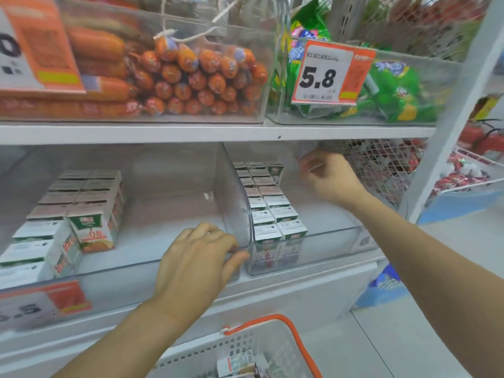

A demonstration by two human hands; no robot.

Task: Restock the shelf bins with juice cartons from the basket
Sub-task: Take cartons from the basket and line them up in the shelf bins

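White shelf (212,133) — left hand (196,257) fingers curled on bin (237,214) rim; right hand (330,178) pinching a blurred carton (306,156).

Clear plastic, printed card and painted metal in front of you.
You face two clear, glossy plastic shelf bins (237,203) holding small white-and-green printed cardboard juice cartons (92,227) with a slight sheen. The white shelf board (191,133) looks like smooth painted metal. Below you sits a white perforated matt plastic basket (245,347) with a smooth orange handle (289,331).
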